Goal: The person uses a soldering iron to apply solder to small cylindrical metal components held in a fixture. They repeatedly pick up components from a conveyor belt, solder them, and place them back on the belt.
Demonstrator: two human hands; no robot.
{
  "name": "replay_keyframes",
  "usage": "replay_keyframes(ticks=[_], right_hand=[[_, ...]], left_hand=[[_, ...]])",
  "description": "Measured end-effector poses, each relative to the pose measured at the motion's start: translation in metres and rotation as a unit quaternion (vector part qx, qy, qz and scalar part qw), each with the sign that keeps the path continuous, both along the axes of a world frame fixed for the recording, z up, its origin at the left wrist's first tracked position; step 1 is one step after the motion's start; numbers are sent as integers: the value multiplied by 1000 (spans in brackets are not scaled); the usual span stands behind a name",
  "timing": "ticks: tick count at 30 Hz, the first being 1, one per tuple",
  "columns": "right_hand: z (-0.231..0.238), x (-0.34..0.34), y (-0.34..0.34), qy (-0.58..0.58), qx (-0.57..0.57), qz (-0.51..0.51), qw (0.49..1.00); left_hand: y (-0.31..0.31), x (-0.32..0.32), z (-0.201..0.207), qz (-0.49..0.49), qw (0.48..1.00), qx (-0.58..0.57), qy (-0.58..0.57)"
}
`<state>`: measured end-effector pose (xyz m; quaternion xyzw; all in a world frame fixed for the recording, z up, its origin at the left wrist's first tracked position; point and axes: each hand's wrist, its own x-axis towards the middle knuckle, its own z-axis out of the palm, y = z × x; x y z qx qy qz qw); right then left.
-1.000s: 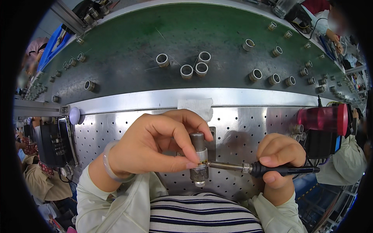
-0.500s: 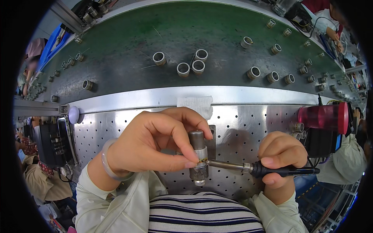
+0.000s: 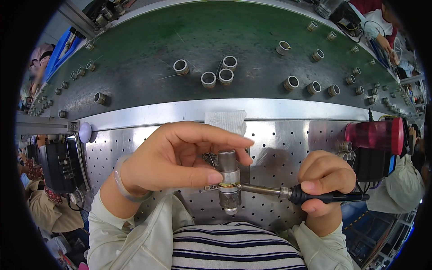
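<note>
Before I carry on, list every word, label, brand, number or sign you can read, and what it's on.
No text can be read anywhere in this view.
Soldering iron and metal cylinder: no legible marks.
Pink cup: no legible lettering.
Black box with knobs at left: any markings too small to read.
Blue panel at right: too small to read.

Pretty clearly a factory floor, assembly-line style: long green belt [image 3: 135, 54] dotted with small metal rings [image 3: 209, 85], a perforated metal bench [image 3: 306, 139] running alongside, a soldering iron [image 3: 261, 189] (looks like one, anyway) at the bench, and other people [image 3: 398, 191] at cluttered stations off to both sides.
</note>
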<state>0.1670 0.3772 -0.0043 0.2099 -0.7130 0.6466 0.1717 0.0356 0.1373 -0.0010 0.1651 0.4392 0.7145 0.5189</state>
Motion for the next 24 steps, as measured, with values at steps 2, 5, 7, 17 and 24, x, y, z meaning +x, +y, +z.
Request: replay_keyframes(ticks=[2, 5, 7, 17, 24], right_hand=[[-1, 0, 0, 0, -3, 0, 1000], [-1, 0, 0, -6, -17, 2, 1000], [-1, 1, 1, -10, -17, 6, 1000], [-6, 4, 6, -4, -84, -28, 996], [-9, 4, 6, -2, -97, -22, 995]], left_hand=[[2, 1, 1, -3, 1000, -10, -22], [5, 0, 5, -12, 999, -26, -21], [4, -1, 8, -29, 999, -19, -11], [6, -1, 6, -38, 997, -39, -49], [4, -7, -11, -36, 996, 15, -86]])
